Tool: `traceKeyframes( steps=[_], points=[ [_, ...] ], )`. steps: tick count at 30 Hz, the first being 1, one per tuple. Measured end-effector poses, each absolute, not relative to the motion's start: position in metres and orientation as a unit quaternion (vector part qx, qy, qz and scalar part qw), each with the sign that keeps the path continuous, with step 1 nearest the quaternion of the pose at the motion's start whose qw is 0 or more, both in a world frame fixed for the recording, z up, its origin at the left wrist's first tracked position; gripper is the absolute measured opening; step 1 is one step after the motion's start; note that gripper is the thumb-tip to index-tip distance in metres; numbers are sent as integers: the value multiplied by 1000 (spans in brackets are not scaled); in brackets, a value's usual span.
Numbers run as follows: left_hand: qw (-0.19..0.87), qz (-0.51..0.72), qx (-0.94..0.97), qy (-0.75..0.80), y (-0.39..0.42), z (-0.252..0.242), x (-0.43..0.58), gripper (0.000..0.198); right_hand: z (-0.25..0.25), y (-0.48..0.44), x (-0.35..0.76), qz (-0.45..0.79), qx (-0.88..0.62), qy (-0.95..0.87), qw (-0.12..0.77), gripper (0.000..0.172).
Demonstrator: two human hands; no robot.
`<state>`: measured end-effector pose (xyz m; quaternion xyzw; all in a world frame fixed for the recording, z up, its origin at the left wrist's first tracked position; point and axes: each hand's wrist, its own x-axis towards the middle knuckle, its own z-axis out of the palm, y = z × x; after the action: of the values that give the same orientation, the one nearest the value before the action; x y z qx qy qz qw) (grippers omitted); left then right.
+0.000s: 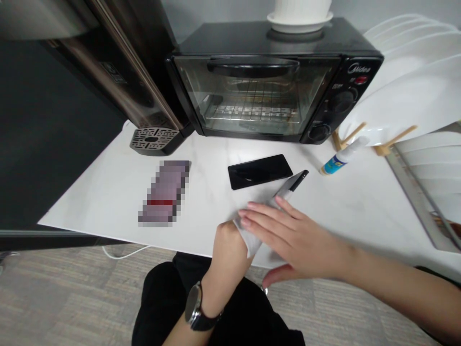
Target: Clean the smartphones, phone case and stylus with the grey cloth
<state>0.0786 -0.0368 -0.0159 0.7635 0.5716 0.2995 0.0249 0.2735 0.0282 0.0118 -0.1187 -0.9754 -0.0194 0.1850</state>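
My left hand point(228, 254), with a watch on its wrist, is closed around a white cloth or wipe point(252, 242) at the table's near edge. My right hand point(291, 238) lies over it with fingers stretched out flat, pressing on the cloth and on a dark flat object with a white back point(293, 183) that pokes out past the fingertips. A black phone point(260, 171) lies face up just beyond, apart from both hands.
A black toaster oven point(273, 81) with a white dish on top stands at the back. A coffee machine base point(153, 139) is at the left, a small white bottle point(342, 159) and a rack of white plates point(410, 91) at the right. A blurred flat item point(164, 193) lies left.
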Motion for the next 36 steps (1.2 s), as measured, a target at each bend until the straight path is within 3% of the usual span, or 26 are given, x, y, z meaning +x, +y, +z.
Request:
traceKeyframes(
  steps=[3, 7, 10, 13, 16, 20, 24, 27, 31, 33, 36],
  points=[
    [72, 319, 748, 578, -36, -13, 80, 19, 13, 49, 284, -5, -213, -952, 222, 96],
    [113, 353, 749, 549, -34, -9, 83, 40, 11, 62, 290, 16, -334, -902, 272, 92],
    [54, 323, 754, 570, -34, -12, 84, 28, 6, 38, 274, 15, -251, -932, 261, 99],
    [18, 280, 760, 586, -34, -15, 82, 18, 4, 24, 264, 9, -136, -963, 232, 92],
    [56, 305, 753, 581, -34, -14, 82, 20, 7, 45, 276, 19, -202, -946, 252, 89],
    [115, 348, 752, 548, -32, -10, 84, 36, 10, 67, 289, 23, -352, -889, 292, 74],
    [51, 322, 762, 559, -32, -12, 82, 23, 8, 38, 270, 34, -247, -935, 252, 92],
    [15, 289, 778, 557, -32, -14, 79, 27, 7, 28, 263, 33, -140, -965, 221, 90],
    [60, 325, 749, 574, -32, -13, 82, 18, 7, 57, 279, 46, -277, -919, 278, 71],
    [83, 345, 745, 565, -31, -12, 83, 29, 9, 65, 284, 47, -347, -888, 298, 63],
    [57, 328, 749, 573, -32, -15, 81, 26, 11, 51, 275, 47, -291, -914, 280, 78]
  ],
)
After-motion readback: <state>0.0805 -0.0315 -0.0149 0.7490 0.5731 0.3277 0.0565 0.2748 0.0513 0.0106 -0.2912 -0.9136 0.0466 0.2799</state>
